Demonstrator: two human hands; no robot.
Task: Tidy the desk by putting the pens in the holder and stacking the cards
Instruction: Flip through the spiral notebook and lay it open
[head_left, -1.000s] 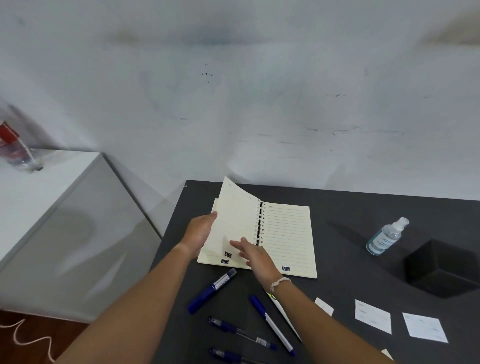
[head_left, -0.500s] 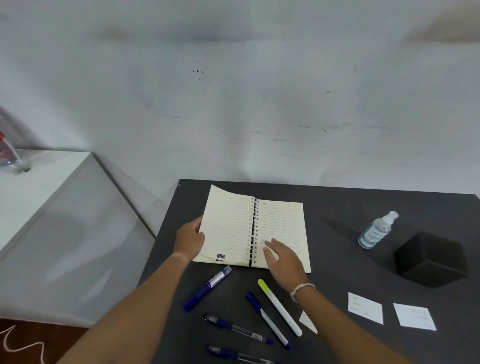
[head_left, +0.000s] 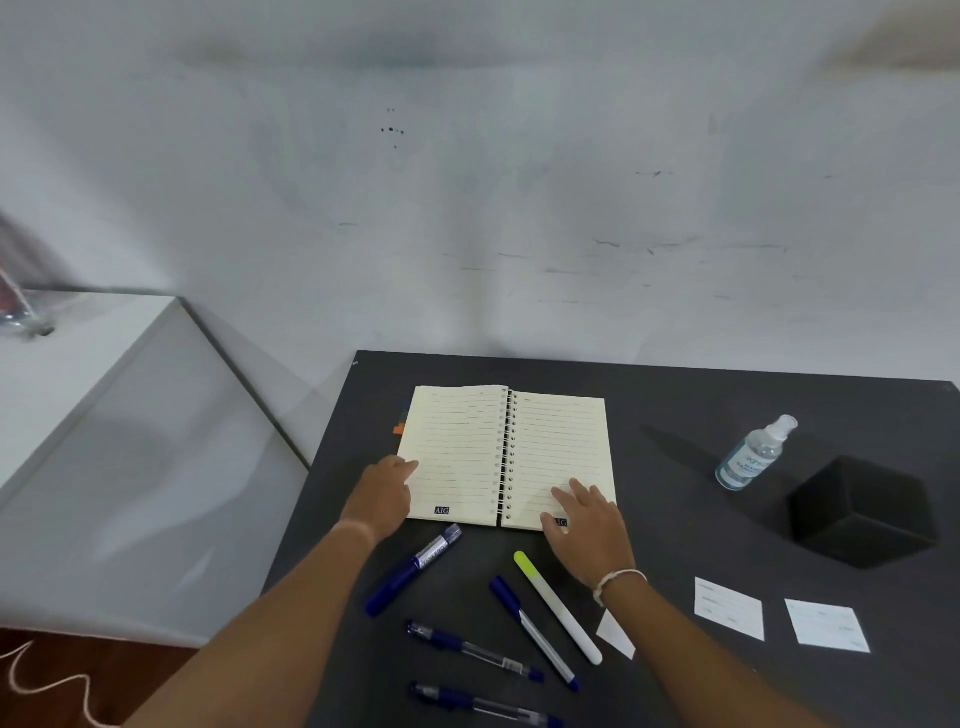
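Several pens lie on the dark desk (head_left: 675, 415) near its front: a blue marker (head_left: 413, 569), a white pen with a yellow-green cap (head_left: 558, 608), a blue-capped pen (head_left: 532, 631) and two clear blue pens (head_left: 475, 652) (head_left: 483, 704). A black cube-shaped holder (head_left: 862, 512) stands at the right. White cards (head_left: 729, 608) (head_left: 827, 625) lie in front of it; another card (head_left: 615, 634) peeks out beside my right forearm. My left hand (head_left: 384, 496) rests on the left edge of an open spiral notebook (head_left: 467, 447). My right hand (head_left: 587, 522) lies flat on its right page.
A clear spray bottle (head_left: 753, 454) stands behind the holder. A white cabinet (head_left: 78, 395) sits to the left of the desk, with a blurred object (head_left: 21, 306) on top. The wall rises right behind the desk.
The lifted notebook page has been laid flat on the left side. My right hand moved from the spiral to the right page; my left hand slid to the lower left edge.
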